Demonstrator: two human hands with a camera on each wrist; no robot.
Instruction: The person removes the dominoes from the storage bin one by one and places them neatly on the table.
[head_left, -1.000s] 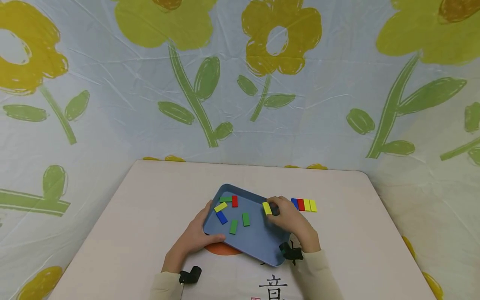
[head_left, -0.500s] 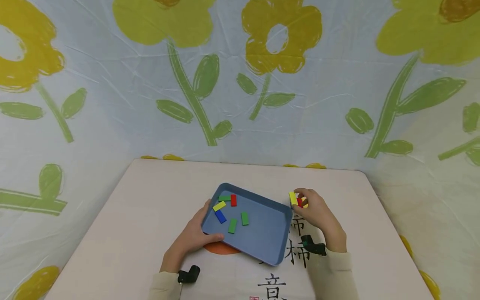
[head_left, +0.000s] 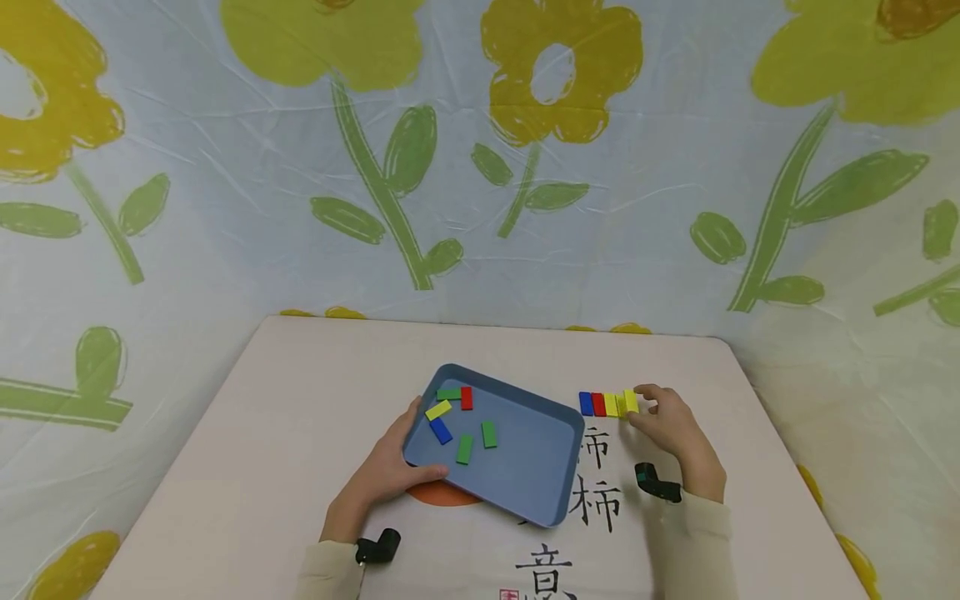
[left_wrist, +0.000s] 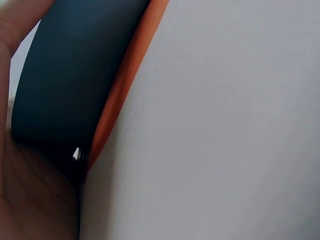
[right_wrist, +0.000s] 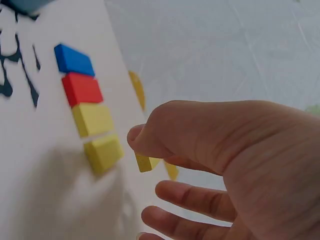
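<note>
Has carried yellow block rightward along row of blocks since earlier frame. Holds it clamped in fingers of right hand, the nearer, just beside row's right end, long axis roughly parallel to neighbours'. Grips tray with left hand.

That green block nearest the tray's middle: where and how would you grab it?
I'd probably pinch the green block by its short ends, coming from above and the right. It lies flat in the tray, free at both ends and on its right, while another green block sits close on its left.
</note>
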